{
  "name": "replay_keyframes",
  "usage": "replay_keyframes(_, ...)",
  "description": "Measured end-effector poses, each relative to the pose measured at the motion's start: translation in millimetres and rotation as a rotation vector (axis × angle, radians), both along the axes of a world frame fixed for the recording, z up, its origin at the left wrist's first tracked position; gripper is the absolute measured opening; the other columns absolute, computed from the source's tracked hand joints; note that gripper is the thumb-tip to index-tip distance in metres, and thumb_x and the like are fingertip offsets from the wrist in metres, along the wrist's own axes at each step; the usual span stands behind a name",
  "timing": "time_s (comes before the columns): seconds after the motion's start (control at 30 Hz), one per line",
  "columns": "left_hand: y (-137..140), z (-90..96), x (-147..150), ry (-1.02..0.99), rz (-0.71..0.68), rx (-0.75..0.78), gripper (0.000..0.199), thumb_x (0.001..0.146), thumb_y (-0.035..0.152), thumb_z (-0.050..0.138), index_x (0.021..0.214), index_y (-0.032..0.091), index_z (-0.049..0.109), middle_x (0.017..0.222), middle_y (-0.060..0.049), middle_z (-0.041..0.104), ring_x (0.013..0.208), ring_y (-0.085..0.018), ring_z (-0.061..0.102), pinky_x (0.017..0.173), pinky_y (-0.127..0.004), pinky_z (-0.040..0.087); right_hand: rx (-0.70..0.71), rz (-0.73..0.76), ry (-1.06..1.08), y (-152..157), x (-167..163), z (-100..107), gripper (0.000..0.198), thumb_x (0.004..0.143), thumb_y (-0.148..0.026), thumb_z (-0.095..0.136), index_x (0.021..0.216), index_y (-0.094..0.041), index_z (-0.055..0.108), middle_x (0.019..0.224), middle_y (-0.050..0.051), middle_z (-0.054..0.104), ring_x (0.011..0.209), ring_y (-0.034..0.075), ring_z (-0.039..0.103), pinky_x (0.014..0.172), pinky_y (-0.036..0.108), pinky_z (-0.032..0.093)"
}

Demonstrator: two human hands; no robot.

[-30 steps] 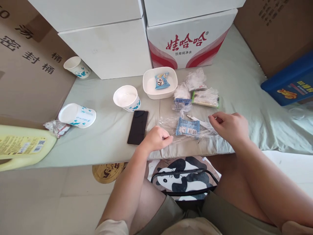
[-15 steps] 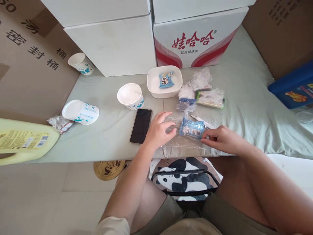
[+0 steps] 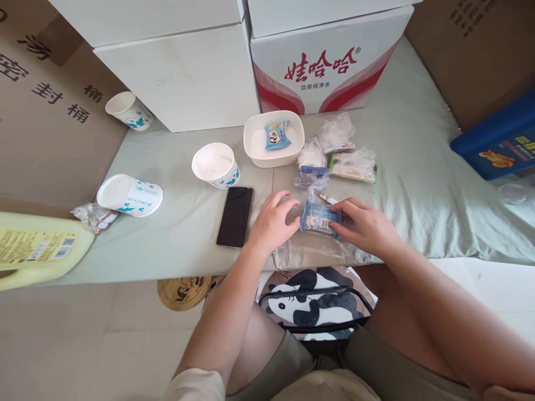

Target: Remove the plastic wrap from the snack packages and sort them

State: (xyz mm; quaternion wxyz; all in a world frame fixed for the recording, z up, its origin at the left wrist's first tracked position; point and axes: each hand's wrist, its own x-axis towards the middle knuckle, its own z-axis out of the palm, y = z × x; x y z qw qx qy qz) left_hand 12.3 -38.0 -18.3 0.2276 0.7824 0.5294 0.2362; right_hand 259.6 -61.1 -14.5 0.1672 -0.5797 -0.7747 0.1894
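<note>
While left hand has fingers apart just beside the blue packet on the green cloth and right hand touches its right end, can't tell if clamped, loose clear film could snag and drag it.

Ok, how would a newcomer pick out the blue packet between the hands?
Start at the white carton with red lettering, then the white tub before it. Below that in view, the blue packet lies between left hand and right hand. Unlike the blue sachet in the tub, it lies outside.
</note>
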Motion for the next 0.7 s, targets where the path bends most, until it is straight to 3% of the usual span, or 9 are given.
replay_keyframes(0.1, 4.4, -2.0, 1.1, 0.026, 0.118, -0.104, 0.034, 0.084, 0.016, 0.064, 0.117, 0.022, 0.068, 0.117, -0.011, 0.072, 0.106, -0.026, 0.069, 0.094, -0.040, 0.055, 0.016, -0.022, -0.021, 0.1, -3.6, 0.2, 0.025, 0.092, -0.040, 0.057, 0.107, -0.024, 0.067, 0.103, 0.007, 0.072, 0.085, 0.022, 0.071, 0.067, 0.032, 0.050)
replay_keyframes(0.23, 3.6, 2.0, 2.7, 0.007, 0.132, -0.247, 0.010, 0.086, 0.020, 0.060, 0.089, 0.021, 0.070, 0.074, -0.004, 0.072, 0.070, -0.020, 0.066, 0.070, -0.032, 0.049, 0.029, -0.054, -0.010, 2.8, -4.3, 0.6, 0.022, 0.093, -0.038, 0.052, 0.098, -0.024, 0.067, 0.090, 0.006, 0.073, 0.081, 0.022, 0.069, 0.063, 0.030, 0.045)
replay_keyframes(0.33, 0.4, 6.0, 5.2, -0.132, 0.041, -0.236, 0.010, 0.085, 0.019, 0.056, 0.080, 0.021, 0.065, 0.074, -0.001, 0.070, 0.070, -0.016, 0.063, 0.067, -0.028, 0.046, -0.002, -0.044, 0.001, 4.3, -3.3, 0.7, 0.018, 0.091, -0.035, 0.052, 0.086, -0.023, 0.064, 0.083, 0.005, 0.071, 0.074, 0.020, 0.066, 0.061, 0.029, 0.043)
replay_keyframes(0.43, -0.6, 6.7, 6.5, -0.284, 0.049, -0.244, 0.010, 0.087, 0.023, 0.054, 0.081, 0.020, 0.062, 0.079, -0.001, 0.069, 0.073, -0.015, 0.062, 0.068, -0.026, 0.045, -0.021, -0.019, -0.007, 3.2, -3.9, 0.5, 0.017, 0.090, -0.036, 0.053, 0.087, -0.022, 0.063, 0.085, 0.006, 0.070, 0.076, 0.021, 0.065, 0.063, 0.030, 0.044)
replay_keyframes(0.57, 0.6, 3.3, 5.7, -0.536, 0.077, -0.462, 0.017, 0.090, 0.036, 0.054, 0.084, 0.020, 0.059, 0.086, -0.002, 0.071, 0.072, -0.014, 0.062, 0.063, -0.024, 0.044, 0.017, 0.050, -0.033, 0.4, -7.0, -2.0, 0.028, 0.087, -0.044, 0.063, 0.106, -0.023, 0.062, 0.106, 0.009, 0.069, 0.088, 0.025, 0.068, 0.075, 0.036, 0.049)
replay_keyframes(0.7, -0.3, 0.6, 2.4, -0.738, 0.124, -0.645, 0.020, 0.085, 0.040, 0.060, 0.084, 0.020, 0.058, 0.083, -0.001, 0.070, 0.074, -0.013, 0.065, 0.058, -0.021, 0.043, 0.043, 0.079, -0.073, 0.1, -8.6, -6.3, 0.039, 0.081, -0.045, 0.070, 0.111, -0.023, 0.058, 0.126, 0.012, 0.067, 0.101, 0.030, 0.068, 0.081, 0.042, 0.050)
